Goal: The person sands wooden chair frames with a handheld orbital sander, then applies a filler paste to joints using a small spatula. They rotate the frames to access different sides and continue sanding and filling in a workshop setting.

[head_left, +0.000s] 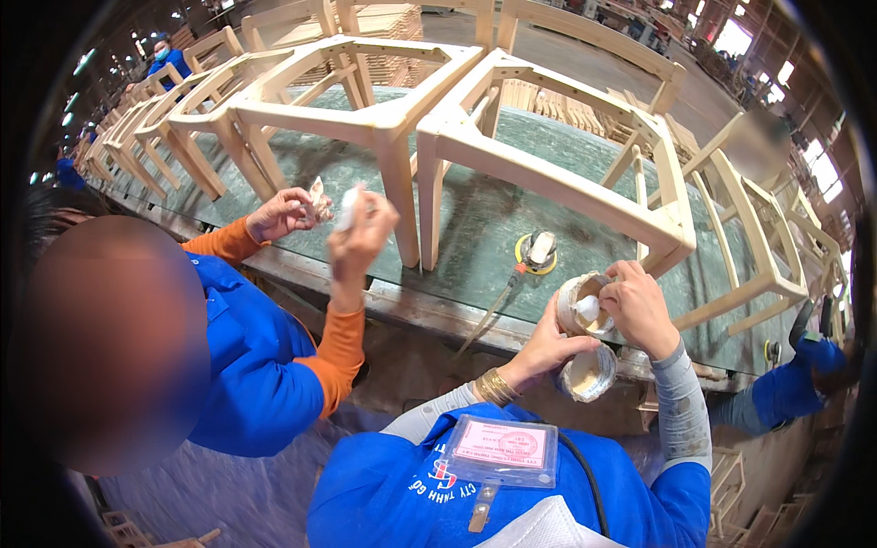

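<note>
My left hand [543,349] grips an open tub [565,309] with a paste-smeared rim and beige paste inside. Below it, close to my thumb, is a second round, smeared container or lid [589,373]; which of the two I cannot tell. At the tub's mouth, the fingers of my right hand [637,306] are pinched together. A small white object [587,309] lies inside the tub at those fingertips; its kind and whether I hold it are unclear. A bare wooden chair frame [557,192] stands just beyond my hands.
A disc sander [537,251] with a hose lies on the green tabletop [493,301]. More chair frames [320,114] line the table. To my left, a co-worker in a blue shirt [247,356] handles small whitish pieces. Another person's blue sleeve [795,379] shows at right.
</note>
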Available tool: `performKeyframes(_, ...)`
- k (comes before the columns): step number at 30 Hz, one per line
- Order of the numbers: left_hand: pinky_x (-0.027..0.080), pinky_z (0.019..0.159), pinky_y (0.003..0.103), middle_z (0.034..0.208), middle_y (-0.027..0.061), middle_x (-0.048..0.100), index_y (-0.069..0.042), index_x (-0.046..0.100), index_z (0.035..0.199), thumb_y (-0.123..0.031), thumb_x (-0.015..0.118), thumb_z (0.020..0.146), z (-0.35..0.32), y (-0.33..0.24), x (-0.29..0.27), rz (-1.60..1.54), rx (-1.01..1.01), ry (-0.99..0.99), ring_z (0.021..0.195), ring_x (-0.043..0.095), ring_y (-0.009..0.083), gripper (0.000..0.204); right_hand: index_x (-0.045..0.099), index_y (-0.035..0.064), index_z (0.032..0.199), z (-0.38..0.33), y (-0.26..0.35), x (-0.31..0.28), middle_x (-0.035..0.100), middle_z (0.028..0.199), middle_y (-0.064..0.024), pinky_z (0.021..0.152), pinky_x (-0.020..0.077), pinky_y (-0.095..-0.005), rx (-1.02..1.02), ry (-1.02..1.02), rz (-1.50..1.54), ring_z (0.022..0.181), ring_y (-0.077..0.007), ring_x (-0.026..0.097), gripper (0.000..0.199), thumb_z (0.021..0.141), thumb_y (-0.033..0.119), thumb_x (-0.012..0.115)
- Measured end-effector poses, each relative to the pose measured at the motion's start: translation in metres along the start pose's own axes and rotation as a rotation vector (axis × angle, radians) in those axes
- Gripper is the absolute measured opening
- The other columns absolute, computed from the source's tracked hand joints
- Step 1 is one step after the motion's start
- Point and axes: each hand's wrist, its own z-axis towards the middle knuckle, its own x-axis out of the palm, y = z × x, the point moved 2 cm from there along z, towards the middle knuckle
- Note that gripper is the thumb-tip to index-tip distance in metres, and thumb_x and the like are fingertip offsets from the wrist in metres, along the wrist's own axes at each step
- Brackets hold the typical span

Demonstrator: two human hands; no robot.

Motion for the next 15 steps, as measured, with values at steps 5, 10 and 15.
performKeyframes(5,0.042,0.096,0.036,0.124,0.0102,0.049,-0.006,0.028,0.137,-0.007,0.075,0.072,-0.001,-0.017,0.000,0.097,-0.003,-0.032,0.114,0.050,0.0194,0.081,0.066,0.0067,0.072,0.011,-0.005,-0.002,0.058,0.095,-0.0095,0.079,0.0465,-0.0388,-0.006,-0.022,0.086,0.093,-0.0287,0.055,0.008,0.067,0.013,0.065)
performKeyframes(10,0.044,0.091,0.030,0.120,0.0083,0.053,-0.003,0.036,0.130,-0.001,0.064,0.079,-0.007,-0.030,-0.002,0.089,0.087,-0.092,0.107,0.054,0.0164,0.058,0.063,0.0090,0.067,0.030,0.002,0.007,0.057,0.091,-0.0069,0.072,0.0462,-0.0387,-0.077,-0.134,0.081,0.088,-0.0253,0.056,0.004,0.067,0.012,0.062)
performKeyframes(15,0.042,0.093,0.030,0.121,0.0093,0.050,-0.002,0.034,0.131,-0.002,0.064,0.077,-0.005,-0.022,0.004,0.123,0.113,-0.196,0.109,0.051,0.0170,0.062,0.066,0.0073,0.068,0.024,0.000,0.006,0.057,0.094,-0.0054,0.072,0.0438,-0.0343,-0.113,-0.256,0.067,0.092,-0.0218,0.054,0.010,0.070,0.014,0.060)
